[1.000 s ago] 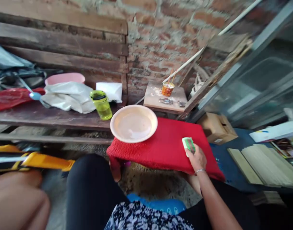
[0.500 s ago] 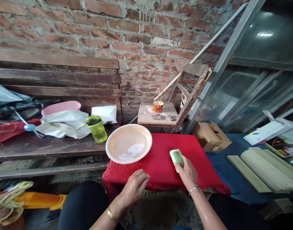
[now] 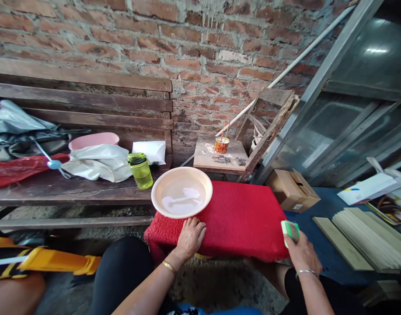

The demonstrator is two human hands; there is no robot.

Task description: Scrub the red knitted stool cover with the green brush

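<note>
The left hand (image 3: 190,237) is lying open on the red cloth (image 3: 239,218) just below the bowl (image 3: 182,192), while the right hand (image 3: 301,253) is gripping a brush (image 3: 290,229) at the cloth's right corner.

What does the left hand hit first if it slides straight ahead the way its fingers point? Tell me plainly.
Most likely the near rim of the plate. The left hand lies flat on the red cloth, fingers pointing at the plate just ahead, with only bare cloth between.

A green bottle (image 3: 140,170) and pink basin (image 3: 93,140) sit on the wooden bench (image 3: 72,192) against brick.
</note>
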